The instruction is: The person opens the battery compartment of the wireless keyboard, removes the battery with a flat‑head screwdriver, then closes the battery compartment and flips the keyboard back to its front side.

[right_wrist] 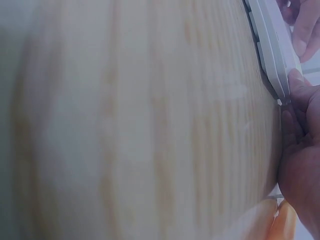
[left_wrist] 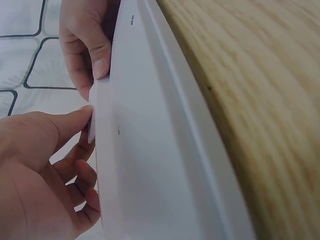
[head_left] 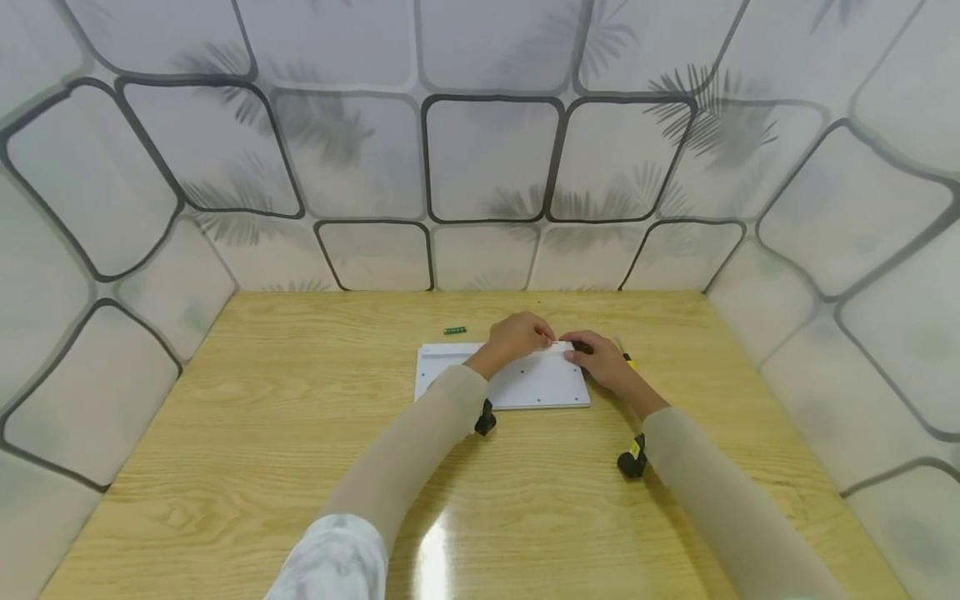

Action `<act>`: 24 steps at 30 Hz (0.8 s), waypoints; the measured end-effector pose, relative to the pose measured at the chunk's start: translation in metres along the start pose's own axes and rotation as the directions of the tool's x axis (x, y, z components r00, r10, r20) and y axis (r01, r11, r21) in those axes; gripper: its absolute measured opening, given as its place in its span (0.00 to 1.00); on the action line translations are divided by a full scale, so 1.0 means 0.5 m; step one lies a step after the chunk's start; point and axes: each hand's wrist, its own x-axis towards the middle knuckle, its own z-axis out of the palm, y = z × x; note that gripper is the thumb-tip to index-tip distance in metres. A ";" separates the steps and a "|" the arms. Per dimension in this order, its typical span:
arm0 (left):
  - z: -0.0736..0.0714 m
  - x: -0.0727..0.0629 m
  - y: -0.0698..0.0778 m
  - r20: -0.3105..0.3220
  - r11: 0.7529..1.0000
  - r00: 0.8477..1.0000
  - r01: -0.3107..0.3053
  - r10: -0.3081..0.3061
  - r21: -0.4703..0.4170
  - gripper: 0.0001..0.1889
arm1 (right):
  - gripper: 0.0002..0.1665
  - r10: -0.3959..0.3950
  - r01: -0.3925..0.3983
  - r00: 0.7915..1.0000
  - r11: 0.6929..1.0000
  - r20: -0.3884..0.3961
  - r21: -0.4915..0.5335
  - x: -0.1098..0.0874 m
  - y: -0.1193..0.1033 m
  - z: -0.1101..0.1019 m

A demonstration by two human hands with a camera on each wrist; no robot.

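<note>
A white keyboard (head_left: 510,387) lies face down on the wooden table, screw dots on its back and keys showing underneath in the right wrist view. At its far edge, toward the right end, my left hand (head_left: 519,335) pinches a thin white strip (left_wrist: 92,117) between thumb and fingertip. My right hand (head_left: 600,357) grips the keyboard's far right corner, thumb on the back face and fingers below. In the left wrist view the left hand (left_wrist: 42,167) is near, with the right hand (left_wrist: 90,42) just beyond the strip.
Behind the keyboard lies a small green item (head_left: 454,330) that looks like a pair of batteries. A screwdriver with a yellow and black handle (head_left: 628,360) lies beside the right hand, partly hidden. Patterned cloth walls (head_left: 487,158) enclose the table's back and sides.
</note>
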 end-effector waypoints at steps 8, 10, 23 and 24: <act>0.004 0.003 0.003 -0.016 1.000 1.000 0.001 0.000 0.021 0.08 | 0.21 0.015 -0.015 1.000 1.000 0.006 0.004 0.000 -0.001 -0.001; 0.005 0.003 0.002 -0.010 1.000 1.000 0.004 -0.004 0.002 0.09 | 0.21 0.020 -0.020 1.000 1.000 0.006 0.004 0.000 -0.001 -0.002; 0.014 0.003 -0.012 -0.014 0.999 1.000 -0.009 0.009 -0.031 0.09 | 0.21 0.010 -0.010 1.000 1.000 0.009 0.012 0.003 0.006 0.000; 0.014 0.002 -0.013 -0.013 1.000 1.000 -0.016 0.015 -0.023 0.09 | 0.21 0.014 -0.014 1.000 1.000 0.011 0.016 0.002 0.005 0.000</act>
